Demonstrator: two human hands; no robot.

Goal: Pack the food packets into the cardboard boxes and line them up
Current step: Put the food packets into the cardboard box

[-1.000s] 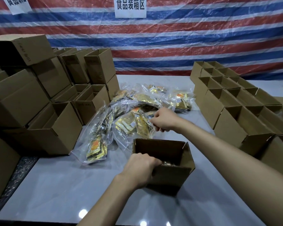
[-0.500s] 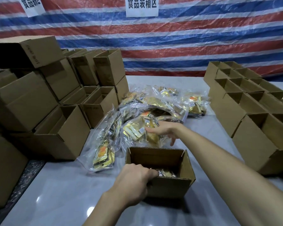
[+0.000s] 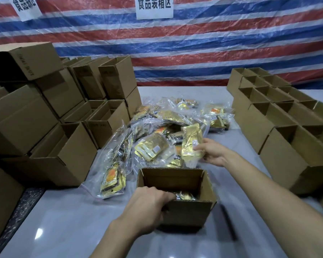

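An open cardboard box (image 3: 190, 213) stands on the grey table in front of me, with a few gold packets (image 3: 185, 196) lying inside. My left hand (image 3: 147, 207) grips the box's near left rim, fingers curled over the edge. My right hand (image 3: 212, 151) holds a gold food packet (image 3: 191, 142) upright just beyond the box's far wall. Behind it lies a heap of packets in clear plastic bags (image 3: 157, 131).
Stacked empty cardboard boxes (image 3: 50, 131) crowd the left side of the table. Rows of open boxes (image 3: 280, 116) line the right side. A striped tarpaulin with paper signs (image 3: 154, 6) hangs at the back. The table's bare grey top (image 3: 67, 220) shows at the near left.
My right hand has lifted a gold packet out of the heap and drawn it back toward the box. My left hand has stayed on the box's rim.
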